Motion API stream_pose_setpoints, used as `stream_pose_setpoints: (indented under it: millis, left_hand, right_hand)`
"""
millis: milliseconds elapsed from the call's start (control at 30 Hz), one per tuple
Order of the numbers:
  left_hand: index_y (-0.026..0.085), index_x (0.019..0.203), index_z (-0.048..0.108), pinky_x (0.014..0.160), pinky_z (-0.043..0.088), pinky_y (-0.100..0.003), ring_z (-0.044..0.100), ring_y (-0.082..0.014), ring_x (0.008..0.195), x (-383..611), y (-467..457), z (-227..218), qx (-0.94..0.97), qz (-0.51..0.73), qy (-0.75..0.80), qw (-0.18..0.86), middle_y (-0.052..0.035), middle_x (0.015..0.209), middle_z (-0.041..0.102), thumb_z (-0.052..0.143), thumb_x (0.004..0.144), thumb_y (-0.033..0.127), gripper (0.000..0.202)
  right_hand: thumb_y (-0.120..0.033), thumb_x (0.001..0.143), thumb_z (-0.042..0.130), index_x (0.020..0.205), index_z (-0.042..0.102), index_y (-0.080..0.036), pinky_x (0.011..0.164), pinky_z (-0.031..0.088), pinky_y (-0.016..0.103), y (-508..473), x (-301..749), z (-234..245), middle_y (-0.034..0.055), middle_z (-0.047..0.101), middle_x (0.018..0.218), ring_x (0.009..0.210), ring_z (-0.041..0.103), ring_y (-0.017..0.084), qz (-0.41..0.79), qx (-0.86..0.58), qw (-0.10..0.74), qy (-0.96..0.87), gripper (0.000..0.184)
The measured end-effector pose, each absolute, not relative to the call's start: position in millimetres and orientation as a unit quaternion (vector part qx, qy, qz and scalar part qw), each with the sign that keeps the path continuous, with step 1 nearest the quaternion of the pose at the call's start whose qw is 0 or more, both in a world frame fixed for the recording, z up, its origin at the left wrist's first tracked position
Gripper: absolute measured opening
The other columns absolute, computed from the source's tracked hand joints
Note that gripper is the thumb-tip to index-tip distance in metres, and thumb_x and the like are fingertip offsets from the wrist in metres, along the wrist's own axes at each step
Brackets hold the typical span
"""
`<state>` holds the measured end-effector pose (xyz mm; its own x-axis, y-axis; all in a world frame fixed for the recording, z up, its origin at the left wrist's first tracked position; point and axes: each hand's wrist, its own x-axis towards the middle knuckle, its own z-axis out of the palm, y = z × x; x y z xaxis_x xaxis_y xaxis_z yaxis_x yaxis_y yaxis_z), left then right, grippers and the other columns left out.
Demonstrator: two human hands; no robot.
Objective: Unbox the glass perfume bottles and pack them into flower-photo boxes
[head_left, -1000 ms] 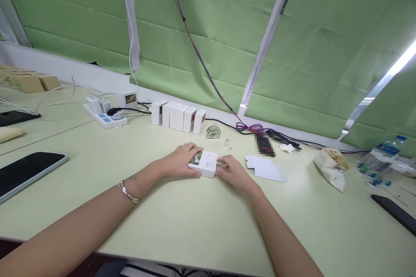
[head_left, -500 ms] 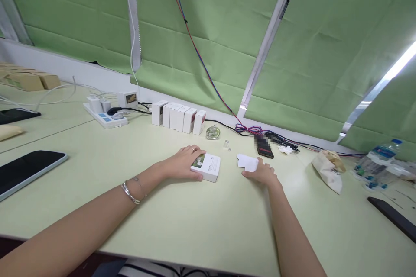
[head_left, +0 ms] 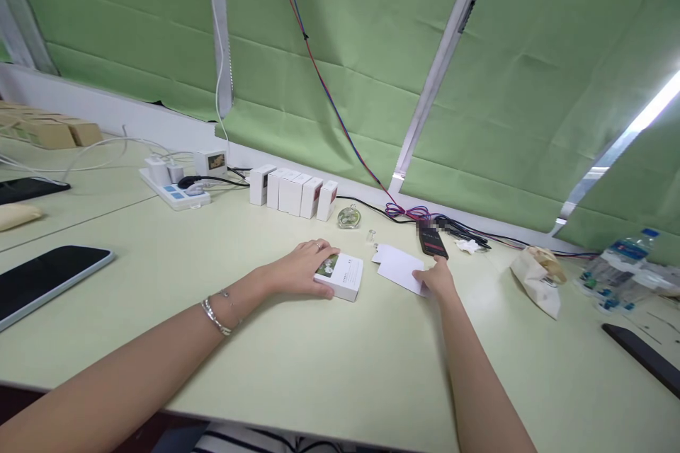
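Observation:
My left hand (head_left: 305,270) grips the left end of a small white box (head_left: 348,277) with a flower picture and fine print on its top. The box lies flat on the table. To the right, my right hand (head_left: 437,279) pinches the right edge of a folded-looking white card (head_left: 399,269) with a notched left end. The card is low over the table; whether it touches the surface I cannot tell. Just beyond the card stands a small clear cap-like piece (head_left: 370,235). A round glass bottle (head_left: 349,216) rests behind the box.
Several white boxes (head_left: 291,192) stand in a row by the wall. A power strip (head_left: 178,195) and a phone (head_left: 50,279) lie left. A dark device (head_left: 433,242), cables (head_left: 462,230), a paper bag (head_left: 534,279) and a water bottle (head_left: 632,246) are on the right.
The white card has turned and lowered, so more of its flat face shows. My right hand has shifted slightly right with its grip on the edge. My left hand and the box stay put.

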<state>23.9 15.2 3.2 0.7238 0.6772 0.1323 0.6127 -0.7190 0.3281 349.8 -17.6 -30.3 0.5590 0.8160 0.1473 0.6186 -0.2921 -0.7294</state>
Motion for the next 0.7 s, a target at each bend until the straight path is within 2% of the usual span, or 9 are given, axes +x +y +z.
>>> stream_pose_setpoints:
  millis: [133, 233, 400, 467, 533, 633, 700]
  left_hand:
    - [0.023, 0.13, 0.042, 0.097, 0.034, -0.04, 0.043, -0.0316, 0.115, 23, 15, 3, 0.918, 0.127, 0.351, 0.134, -0.0103, 0.124, 0.045, 0.065, 0.063, 0.056, 0.079]
    - [0.022, 0.131, 0.042, 0.098, 0.034, -0.04, 0.042, -0.0319, 0.116, 23, 14, 3, 0.919, 0.13, 0.348, 0.134, -0.0106, 0.124, 0.046, 0.065, 0.063, 0.056, 0.079]
    - [0.022, 0.133, 0.042, 0.102, 0.028, -0.044, 0.036, -0.0341, 0.123, 21, 18, -1, 0.92, 0.14, 0.339, 0.141, -0.0119, 0.127, 0.047, 0.065, 0.063, 0.059, 0.082]
    - [0.021, 0.133, 0.041, 0.104, 0.026, -0.046, 0.032, -0.035, 0.127, 21, 19, -3, 0.917, 0.152, 0.331, 0.165, -0.0132, 0.13, 0.046, 0.064, 0.064, 0.06, 0.083]
    - [0.021, 0.133, 0.041, 0.104, 0.028, -0.045, 0.032, -0.034, 0.127, 22, 19, -4, 0.907, 0.175, 0.312, 0.22, -0.0125, 0.133, 0.046, 0.064, 0.066, 0.058, 0.08]
    - [0.023, 0.123, 0.052, 0.096, 0.039, -0.041, 0.048, -0.0303, 0.116, 22, 17, -4, 0.867, 0.222, 0.284, 0.346, -0.007, 0.127, 0.055, 0.064, 0.068, 0.049, 0.062]
    - [0.023, 0.112, 0.06, 0.09, 0.044, -0.04, 0.055, -0.0284, 0.106, 21, 16, -5, 0.839, 0.25, 0.283, 0.391, -0.0038, 0.118, 0.062, 0.062, 0.069, 0.045, 0.048]
  right_hand:
    - [-0.025, 0.061, 0.058, 0.123, 0.041, -0.011, 0.068, 0.053, 0.033, -15, 346, -22, 0.0154, 0.064, 0.102, 0.081, 0.067, 0.024, 0.13, -0.757, 0.474, -0.431, 0.066]
    - [-0.023, 0.065, 0.053, 0.118, 0.045, -0.012, 0.069, 0.053, 0.031, -21, 336, -6, 0.0093, 0.066, 0.091, 0.076, 0.065, 0.02, 0.102, -0.7, 0.535, -0.463, 0.055]
    - [-0.027, 0.074, 0.05, 0.089, 0.057, -0.02, 0.08, 0.047, 0.038, -40, 298, 12, 0.0069, 0.06, 0.087, 0.079, 0.057, 0.021, -0.005, -0.614, 0.592, -0.522, 0.019]
    - [-0.025, 0.077, 0.049, 0.081, 0.059, -0.023, 0.082, 0.046, 0.039, -45, 277, 10, 0.0068, 0.058, 0.084, 0.083, 0.056, 0.022, -0.046, -0.565, 0.593, -0.572, 0.011]
    - [-0.019, 0.079, 0.046, 0.077, 0.059, -0.025, 0.08, 0.046, 0.04, -47, 256, 3, 0.0069, 0.057, 0.081, 0.083, 0.055, 0.023, -0.089, -0.484, 0.569, -0.659, 0.016]
    - [-0.011, 0.082, 0.041, 0.075, 0.059, -0.026, 0.074, 0.048, 0.038, -46, 233, -9, 0.0073, 0.057, 0.081, 0.082, 0.054, 0.022, -0.082, -0.392, 0.501, -0.767, 0.025]
    - [-0.007, 0.082, 0.038, 0.077, 0.058, -0.026, 0.075, 0.047, 0.038, -44, 225, -14, 0.0076, 0.058, 0.083, 0.085, 0.054, 0.022, -0.05, -0.38, 0.469, -0.795, 0.028]
